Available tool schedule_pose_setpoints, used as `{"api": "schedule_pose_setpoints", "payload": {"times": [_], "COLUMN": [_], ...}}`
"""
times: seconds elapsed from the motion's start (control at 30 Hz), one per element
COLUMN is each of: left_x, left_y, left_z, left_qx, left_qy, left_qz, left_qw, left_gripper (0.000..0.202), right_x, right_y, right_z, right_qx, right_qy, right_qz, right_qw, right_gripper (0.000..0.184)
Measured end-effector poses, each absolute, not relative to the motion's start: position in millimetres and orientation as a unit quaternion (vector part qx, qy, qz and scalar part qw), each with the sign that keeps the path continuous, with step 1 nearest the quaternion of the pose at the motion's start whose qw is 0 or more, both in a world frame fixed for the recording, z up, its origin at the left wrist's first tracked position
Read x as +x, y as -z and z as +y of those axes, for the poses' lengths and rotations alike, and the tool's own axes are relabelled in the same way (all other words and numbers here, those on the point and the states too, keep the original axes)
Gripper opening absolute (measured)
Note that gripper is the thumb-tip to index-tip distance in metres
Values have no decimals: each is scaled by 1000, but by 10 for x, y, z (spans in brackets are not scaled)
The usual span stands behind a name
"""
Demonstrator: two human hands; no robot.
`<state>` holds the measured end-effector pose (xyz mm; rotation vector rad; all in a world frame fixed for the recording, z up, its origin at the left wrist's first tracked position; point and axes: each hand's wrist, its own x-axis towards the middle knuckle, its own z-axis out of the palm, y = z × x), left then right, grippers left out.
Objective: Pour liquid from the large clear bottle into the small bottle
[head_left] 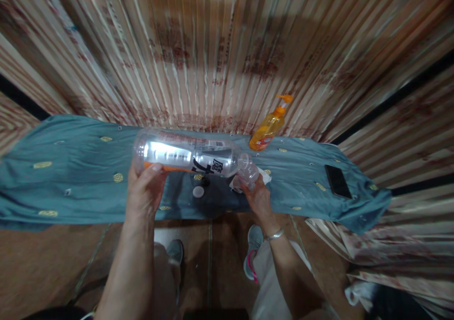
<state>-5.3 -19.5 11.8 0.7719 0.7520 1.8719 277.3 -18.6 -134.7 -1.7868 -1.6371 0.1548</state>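
My left hand (144, 190) is wrapped round the bottom end of a large clear plastic bottle (187, 154), which lies sideways in the air above a table with a blue-grey cloth (71, 168). The bottle's neck points right, into a small clear container (250, 172) that my right hand (257, 197) grips from below. A white cap (198, 191) and a small dark cap (205, 181) rest on the cloth under the bottle. White paper or tissue (265, 174) shows beside my right hand.
An orange pump bottle (268, 128) stands at the back of the table. A black phone (337, 181) lies on the cloth at right. Striped curtains hang behind and to both sides. My feet (252, 249) are on brown floor below.
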Motion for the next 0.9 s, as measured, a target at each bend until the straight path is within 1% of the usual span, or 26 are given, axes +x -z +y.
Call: {"api": "schedule_pose_setpoints", "payload": {"times": [0.23, 0.37, 0.53, 0.7, 0.9], "left_x": [-54, -48, -54, -59, -65], "left_y": [-122, -132, -129, -109, -114], "left_z": [-198, -202, -202, -197, -202], "left_qx": [318, 313, 313, 325, 330], "left_qy": [-760, -763, -765, -761, -757], "left_qz": [316, 315, 314, 307, 314], "left_qw": [470, 469, 468, 470, 468], "left_gripper": [54, 54, 53, 54, 57], "right_x": [2768, 2766, 2773, 2769, 2749], "right_y": [1319, 1314, 1330, 1369, 1318], "right_z": [-190, -193, -190, -182, -186], "right_qx": [-689, -689, -683, -689, -704], "right_qy": [-60, -61, -62, -54, -57], "right_qz": [-632, -632, -636, -631, -626], "right_qw": [349, 349, 354, 353, 331], "right_gripper": [65, 68, 66, 67, 68]}}
